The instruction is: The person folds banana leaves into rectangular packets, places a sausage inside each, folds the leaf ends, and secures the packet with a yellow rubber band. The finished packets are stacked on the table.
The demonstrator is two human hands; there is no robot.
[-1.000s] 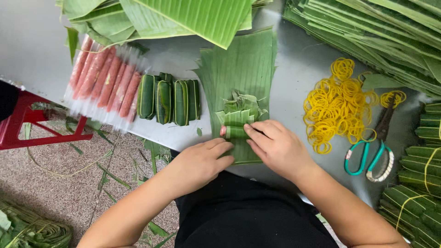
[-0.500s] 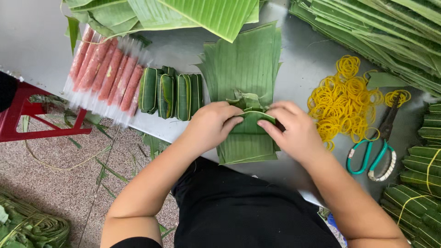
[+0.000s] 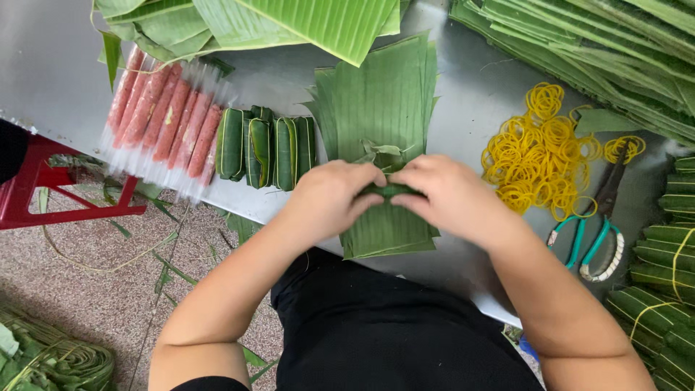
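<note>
- Leaf-wrapped roll (image 3: pixel 391 190), small and dark green, sits between both hands above the stack of cut banana leaf sheets (image 3: pixel 384 108), near the front edge of the grey desk (image 3: pixel 463 130).
- Left hand (image 3: pixel 329 199) has its grip clenched on the left end of the roll, fingers curled over the top of it.
- Right hand (image 3: pixel 452 195) grasps the right end the same way; the fingertips of the two hands nearly meet over the middle, so most of the roll is hidden.
- Four finished green bundles (image 3: pixel 264 145) tied with yellow bands stand side by side just left of the leaf stack.
- Further left, a row of pink sausage sticks in clear plastic (image 3: pixel 163 116) lies at the desk's edge.
- A loose heap of yellow rubber bands (image 3: pixel 539 148) lies to the right of the hands, well clear of them.
- Scissors with teal handles (image 3: pixel 590 232) rest beside the heap, toward the near right.
- More tied leaf bundles (image 3: pixel 662 268) are stacked at the right edge, and large banana leaves (image 3: pixel 311 22) cover the back of the desk.
- A red stool (image 3: pixel 43 192) stands on the speckled floor at the left.
</note>
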